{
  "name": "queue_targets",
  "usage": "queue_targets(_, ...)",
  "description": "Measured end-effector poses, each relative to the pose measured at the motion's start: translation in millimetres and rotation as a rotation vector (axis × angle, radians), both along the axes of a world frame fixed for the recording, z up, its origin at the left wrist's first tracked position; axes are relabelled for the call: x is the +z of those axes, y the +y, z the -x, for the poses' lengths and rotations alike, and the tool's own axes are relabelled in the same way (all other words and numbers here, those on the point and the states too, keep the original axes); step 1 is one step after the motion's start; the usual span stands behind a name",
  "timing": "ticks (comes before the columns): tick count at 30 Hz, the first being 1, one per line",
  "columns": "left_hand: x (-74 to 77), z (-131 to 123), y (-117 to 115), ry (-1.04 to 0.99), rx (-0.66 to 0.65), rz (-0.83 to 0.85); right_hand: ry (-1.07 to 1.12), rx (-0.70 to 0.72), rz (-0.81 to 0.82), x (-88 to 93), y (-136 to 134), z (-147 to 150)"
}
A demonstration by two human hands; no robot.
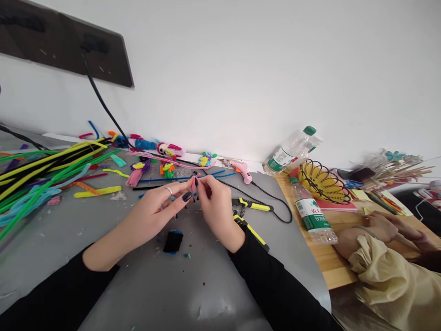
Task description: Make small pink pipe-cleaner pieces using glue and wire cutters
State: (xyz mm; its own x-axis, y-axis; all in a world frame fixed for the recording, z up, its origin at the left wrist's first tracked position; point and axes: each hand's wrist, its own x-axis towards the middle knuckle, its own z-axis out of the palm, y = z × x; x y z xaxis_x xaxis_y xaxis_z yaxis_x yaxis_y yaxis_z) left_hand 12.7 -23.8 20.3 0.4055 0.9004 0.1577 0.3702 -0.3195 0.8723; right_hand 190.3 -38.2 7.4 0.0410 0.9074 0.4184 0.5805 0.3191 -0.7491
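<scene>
My left hand (pixel 165 202) and my right hand (pixel 217 204) meet above the grey mat, fingertips nearly touching. Both pinch a small pink pipe cleaner piece (pixel 193 185); dark bits show around it, and the fingers hide most of its shape. Just behind the hands lie blue pipe cleaners (pixel 220 174) and a black one (pixel 148 187). Close to my right wrist rest wire cutters (pixel 257 206) with yellow and black handles. A small black fuzzy square (pixel 172 242) with blue edges lies on the mat nearer to me.
Loose pipe cleaners (pixel 44 172) cover the left side. Small pipe-cleaner figures (pixel 168 149) line the wall. A pink glue gun (pixel 241 170) trails its cord rightward. Right are water bottles (pixel 315 214), a yellow wire basket (pixel 319 184) and another person's hands (pixel 382 225) over a wooden table (pixel 339 271).
</scene>
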Motion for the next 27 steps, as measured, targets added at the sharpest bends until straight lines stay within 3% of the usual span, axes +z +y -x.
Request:
queue_targets(4,1.8,8.7,6.5,0.055,0.06,-0.119,0.093,0.061,0.068,6.8,-0.8,-2.4)
queue_targets(9,-4.3,12.5,8.3,0.107,0.003,-0.411,0.108,0.135,0.122,8.3,-2.5,-0.9)
queue_targets(13,-4.8,13.0,8.3,0.078,0.029,-0.503,0.076,0.25,0.148,9.0,-2.9,-0.6)
queue_targets(22,1.6,17.2,11.1,0.087,0.192,-0.46,0.332,0.372,0.355,15.8,-2.6,-4.2)
queue_targets(27,2.9,17.4,12.6,0.066,0.24,-0.294,0.455,0.411,0.425,19.8,-2.2,-6.8)
